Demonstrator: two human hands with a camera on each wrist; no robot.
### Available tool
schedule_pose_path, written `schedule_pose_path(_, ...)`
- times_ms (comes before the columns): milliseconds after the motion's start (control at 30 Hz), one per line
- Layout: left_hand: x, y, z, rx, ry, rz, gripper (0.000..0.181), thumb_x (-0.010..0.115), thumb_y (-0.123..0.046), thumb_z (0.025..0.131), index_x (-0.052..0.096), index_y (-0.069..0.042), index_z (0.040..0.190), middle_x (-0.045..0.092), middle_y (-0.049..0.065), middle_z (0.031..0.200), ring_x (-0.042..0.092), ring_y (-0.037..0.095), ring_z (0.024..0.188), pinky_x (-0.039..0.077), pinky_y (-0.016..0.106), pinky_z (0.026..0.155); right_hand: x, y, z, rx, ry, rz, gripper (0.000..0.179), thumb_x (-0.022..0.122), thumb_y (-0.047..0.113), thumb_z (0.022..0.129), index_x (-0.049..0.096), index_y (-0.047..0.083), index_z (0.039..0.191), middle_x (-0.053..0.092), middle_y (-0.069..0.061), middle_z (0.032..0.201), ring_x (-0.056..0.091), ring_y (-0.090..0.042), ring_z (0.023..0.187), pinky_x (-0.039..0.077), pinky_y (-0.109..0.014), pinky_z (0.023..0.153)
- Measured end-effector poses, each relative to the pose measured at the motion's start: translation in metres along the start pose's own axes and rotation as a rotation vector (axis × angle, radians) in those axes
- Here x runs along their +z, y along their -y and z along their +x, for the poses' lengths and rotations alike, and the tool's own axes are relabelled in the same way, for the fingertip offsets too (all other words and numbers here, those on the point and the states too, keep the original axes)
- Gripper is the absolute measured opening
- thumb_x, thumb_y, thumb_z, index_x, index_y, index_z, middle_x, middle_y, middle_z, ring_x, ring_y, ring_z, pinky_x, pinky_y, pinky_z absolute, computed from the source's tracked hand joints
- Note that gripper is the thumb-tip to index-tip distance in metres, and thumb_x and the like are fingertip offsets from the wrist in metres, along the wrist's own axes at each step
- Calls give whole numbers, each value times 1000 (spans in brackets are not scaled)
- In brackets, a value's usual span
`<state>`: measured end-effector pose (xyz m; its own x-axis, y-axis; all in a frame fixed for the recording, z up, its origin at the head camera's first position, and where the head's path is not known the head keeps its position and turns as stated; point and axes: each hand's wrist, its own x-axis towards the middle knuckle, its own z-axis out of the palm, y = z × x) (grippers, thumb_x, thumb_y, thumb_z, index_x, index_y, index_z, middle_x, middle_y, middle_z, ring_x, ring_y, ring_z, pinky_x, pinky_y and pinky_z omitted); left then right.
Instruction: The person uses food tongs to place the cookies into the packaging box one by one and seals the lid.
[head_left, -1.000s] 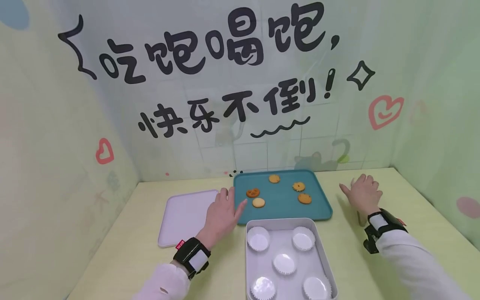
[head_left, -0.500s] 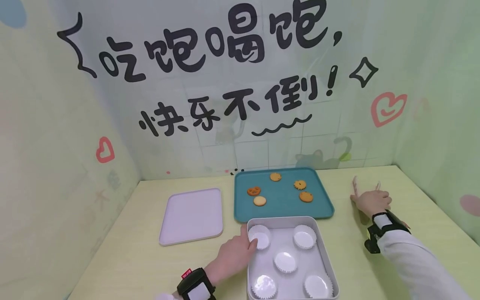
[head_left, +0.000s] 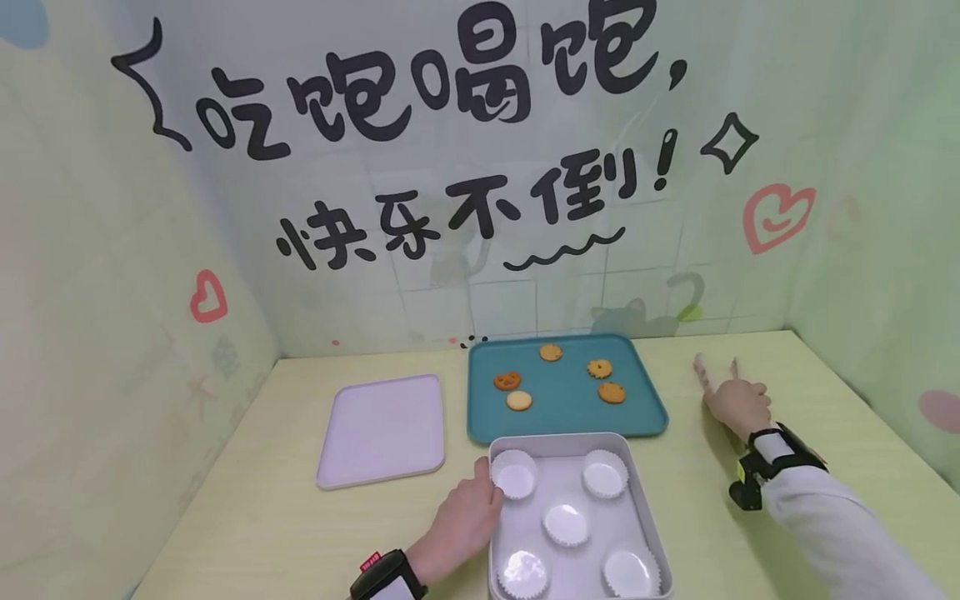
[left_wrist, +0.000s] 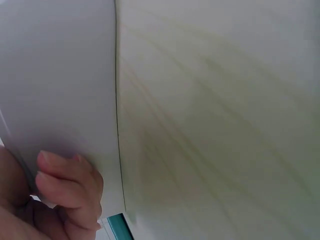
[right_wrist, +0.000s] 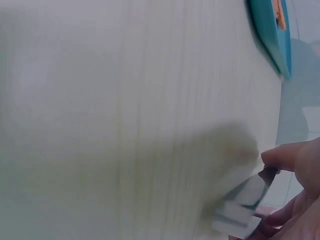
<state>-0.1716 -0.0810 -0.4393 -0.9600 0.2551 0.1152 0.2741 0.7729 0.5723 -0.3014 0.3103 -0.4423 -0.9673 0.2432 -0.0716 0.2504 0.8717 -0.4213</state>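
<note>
On the near side of the table, my left hand [head_left: 467, 510] grips the left wall of a pale lilac rectangular box [head_left: 557, 446]. In the left wrist view its fingers [left_wrist: 70, 187] curl against the box's outer side [left_wrist: 65, 80]. Several white fluted cups [head_left: 566, 525] stand inside. My right hand [head_left: 741, 406], to the right of the teal tray, holds metal tongs [head_left: 702, 372], whose two arms stick out apart beyond the hand. The right wrist view shows their shiny metal [right_wrist: 242, 207] between thumb and fingers, partly hidden.
A teal tray [head_left: 547, 427] at the back bears several cookies, among them a pretzel-shaped one [head_left: 507, 381] and a pale round one [head_left: 519, 401]. To its left lies a flat lilac tray [head_left: 382, 433]. A printed wall [head_left: 480, 300] bounds the table's back.
My left hand has come from beside the lilac tray toward me and taken hold of the box's left wall. My right hand has picked up the tongs, then shifted slightly left.
</note>
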Motion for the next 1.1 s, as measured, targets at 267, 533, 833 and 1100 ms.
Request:
schedule_pose_path(267,-2,5,-2,-12,-3,-9,28,40,-10,89,38,8,110,42,5,55,41,17,46,32,33,38,-4,11,-5,-302,-120,-35,56,56,26,88,44,-23,114,48,-35,77,42,-43,71,35,-45,57)
schedule_pose_path(533,-2,6,-3,-29,-13,-24,27,40,-11,90,40,8,108,41,5,56,40,17,46,31,33,38,-12,67,-20,-601,-72,36,47,70,19,78,52,-16,104,49,-21,83,46,-30,71,40,-43,60)
schedule_pose_path(833,-3,4,-3,-49,-21,-28,26,40,-13,91,42,8,107,43,8,57,42,18,48,31,35,39,-1,139,-33,-822,80,-145,55,75,30,73,59,-5,112,56,-14,96,54,-23,80,45,-35,64)
schedule_pose_path(1100,-2,5,-4,-62,-28,-28,27,41,-14,92,43,8,109,46,9,59,44,19,49,33,36,40,12,162,-34,-809,133,-278,54,74,37,72,61,3,113,55,-9,97,55,-22,78,45,-37,60)
